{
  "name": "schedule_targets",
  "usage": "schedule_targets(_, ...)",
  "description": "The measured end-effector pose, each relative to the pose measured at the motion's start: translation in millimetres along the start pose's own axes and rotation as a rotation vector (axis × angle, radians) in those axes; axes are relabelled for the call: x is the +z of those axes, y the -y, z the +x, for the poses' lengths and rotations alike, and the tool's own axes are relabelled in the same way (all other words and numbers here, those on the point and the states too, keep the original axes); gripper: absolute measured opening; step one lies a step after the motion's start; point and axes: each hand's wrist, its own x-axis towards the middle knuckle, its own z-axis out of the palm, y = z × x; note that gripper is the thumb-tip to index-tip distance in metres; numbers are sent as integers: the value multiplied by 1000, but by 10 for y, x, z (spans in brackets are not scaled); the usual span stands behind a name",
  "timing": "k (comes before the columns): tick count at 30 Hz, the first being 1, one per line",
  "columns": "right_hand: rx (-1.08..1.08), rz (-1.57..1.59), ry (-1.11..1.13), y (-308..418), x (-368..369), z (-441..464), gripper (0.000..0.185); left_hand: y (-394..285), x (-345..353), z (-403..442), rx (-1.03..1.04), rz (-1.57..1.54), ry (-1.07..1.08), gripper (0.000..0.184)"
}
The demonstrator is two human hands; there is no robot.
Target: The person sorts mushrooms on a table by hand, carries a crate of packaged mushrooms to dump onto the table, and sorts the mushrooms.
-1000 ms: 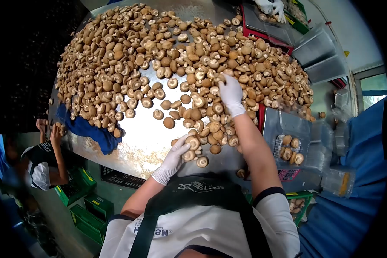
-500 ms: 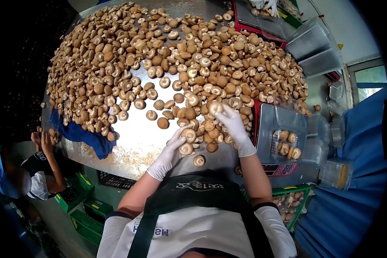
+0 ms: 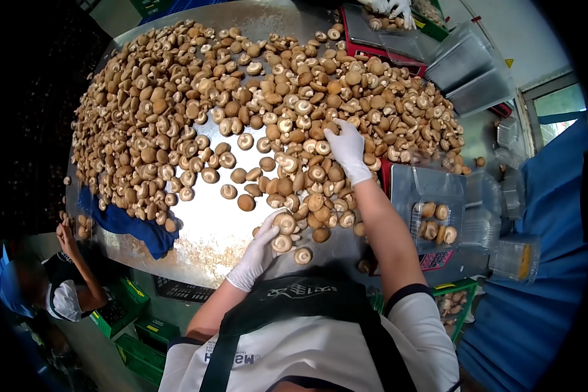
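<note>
My left hand [image 3: 255,253], in a white glove, is closed around a pale-gilled shiitake mushroom [image 3: 284,223] at the near edge of the pile. Two more mushrooms, one stem-up [image 3: 302,255], lie right beside it. Farther out, my right hand [image 3: 347,149], also gloved, reaches over the heap of shiitake mushrooms [image 3: 294,85]. Its fingers are bent down onto a brown mushroom [image 3: 331,128], and the fingertips are partly hidden. Another upturned mushroom [image 3: 322,147] rests next to that hand.
On the right, a clear tray [image 3: 434,222] with several mushrooms sits on a red-framed scale [image 3: 405,189]. Stacked plastic trays [image 3: 470,65] stand behind. A blue cloth [image 3: 127,222] lies at left on the metal table [image 3: 206,235]. Other people's hands [image 3: 398,10] work at the far scale.
My right hand has moved away from me, deeper over the pile; the mushroom it held up near my left hand is no longer raised. My left hand has barely moved.
</note>
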Motion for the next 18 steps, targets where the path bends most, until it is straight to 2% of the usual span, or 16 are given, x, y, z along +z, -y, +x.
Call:
schedule_targets(1,121,292,31,-18,-9,-8,44,-6,-13,9,10,-10,7,56)
schedule_targets(2,60,540,45,-71,-59,-51,40,0,-25,9,18,-22,11,56)
schedule_targets(4,136,974,83,37,-230,-225,37,-45,23,6,13,-13,7,56)
schedule_targets(5,235,1026,168,83,-335,-296,37,-69,47,23,10,-5,9,56)
schedule_targets(8,71,1351,293,61,-359,-532,38,-40,-7,146,17,-24,49,58)
schedule_targets(10,145,1262,384,214,-422,-721,39,-68,42,211,-1,-99,69,61)
schedule_targets(11,6,1009,447,243,-400,-815,39,-86,57,250,0,-135,80,63)
schedule_targets(12,32,838,689,349,-515,-919,36,-104,77,291,1,-171,92,64)
schedule_targets(14,-259,708,897,535,-581,-1006,33,-112,73,363,-26,-276,80,69)
schedule_targets(16,-286,542,825,558,-444,-819,34,-149,86,384,-104,-332,-54,65)
schedule_targets(17,-167,590,705,601,-434,-647,37,-148,39,394,-104,-351,10,62)
schedule_targets(18,-40,470,548,624,-388,-381,38,-145,-10,394,-102,-370,74,60)
